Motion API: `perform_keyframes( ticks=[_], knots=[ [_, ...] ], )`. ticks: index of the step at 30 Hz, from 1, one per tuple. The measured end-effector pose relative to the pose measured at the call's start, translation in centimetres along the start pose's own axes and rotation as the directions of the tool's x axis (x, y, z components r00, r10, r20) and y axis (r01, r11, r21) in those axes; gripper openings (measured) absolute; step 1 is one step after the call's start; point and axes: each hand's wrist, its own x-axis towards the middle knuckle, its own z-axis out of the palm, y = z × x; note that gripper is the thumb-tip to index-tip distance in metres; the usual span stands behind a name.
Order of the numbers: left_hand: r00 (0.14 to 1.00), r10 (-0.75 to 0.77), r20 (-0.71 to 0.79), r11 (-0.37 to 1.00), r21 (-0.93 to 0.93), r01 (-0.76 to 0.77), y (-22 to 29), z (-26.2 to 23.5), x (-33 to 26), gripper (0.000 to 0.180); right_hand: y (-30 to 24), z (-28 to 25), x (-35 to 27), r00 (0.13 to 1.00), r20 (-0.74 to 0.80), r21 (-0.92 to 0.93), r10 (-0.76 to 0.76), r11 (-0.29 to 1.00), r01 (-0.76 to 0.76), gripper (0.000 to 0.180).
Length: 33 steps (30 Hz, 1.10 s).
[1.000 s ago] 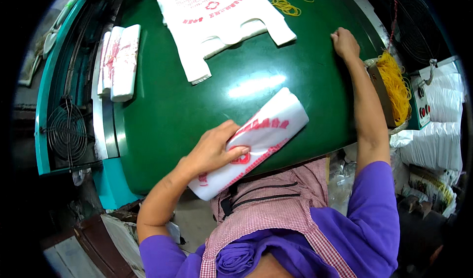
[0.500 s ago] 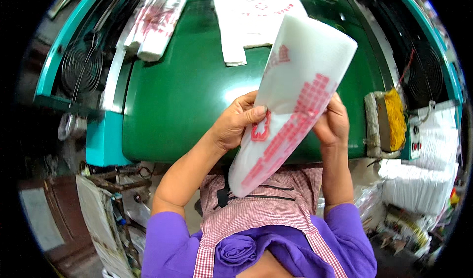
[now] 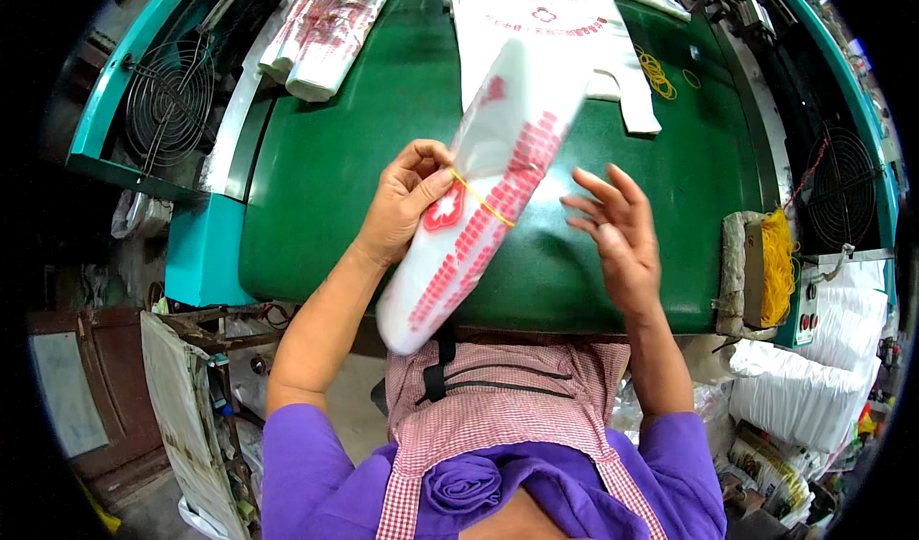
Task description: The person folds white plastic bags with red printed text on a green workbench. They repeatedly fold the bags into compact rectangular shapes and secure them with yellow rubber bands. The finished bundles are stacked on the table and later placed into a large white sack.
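Observation:
My left hand [image 3: 404, 200] is closed on the left edge of a folded bundle of white plastic bags [image 3: 436, 277] printed in red. The bundle stands at a slant above the near part of the green work surface, its upper end blurred by motion. A yellow rubber band [image 3: 486, 203] runs across its middle, close to my left fingertips. My right hand [image 3: 620, 238] is off to the right of the bundle, apart from it, with fingers spread and nothing in them.
On the green surface [image 3: 325, 195], a flat stack of printed white bags [image 3: 517, 13] lies at the far middle. Rolled bag bundles [image 3: 330, 56] sit far left. Loose rubber bands [image 3: 655, 76] lie beside the stack. A box of yellow rubber bands [image 3: 775, 267] hangs at the right edge.
My right hand has let go of the bundle and opened to its right. The bundle has moved left in my left hand, and a yellow rubber band now shows around it.

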Motion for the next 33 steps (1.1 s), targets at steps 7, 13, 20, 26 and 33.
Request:
perform_keyframes(
  ticks=[7,13,20,26,33],
  knots=[
    [0.994,-0.086,-0.065,0.821,0.561,0.107,4.1,-0.8,3.4,0.053,2.8,4.7,6.6,0.756,0.653,-0.593,-0.053,0.585,0.553,0.097],
    [0.907,0.354,-0.228,0.571,0.821,-0.017,7.1,-10.8,11.4,0.074,2.7,-1.5,15.9,0.992,0.111,-0.973,0.058,-0.195,0.121,0.072],
    [0.887,0.397,0.237,-0.062,0.971,-0.232,3.1,-7.9,13.8,0.043,8.1,-9.1,21.7,0.947,0.213,-0.94,-0.239,-0.315,0.131,0.015],
    [0.84,0.116,0.529,0.039,0.843,-0.536,-1.9,1.2,11.6,0.038,7.2,-5.3,8.1,0.969,0.248,-0.948,0.002,0.208,0.242,0.042],
    [0.809,-0.089,0.581,0.097,0.813,-0.574,-5.9,3.5,3.6,0.044,-2.3,-6.8,-10.9,0.976,0.215,-0.568,-0.043,0.807,0.161,0.049]
  ],
)
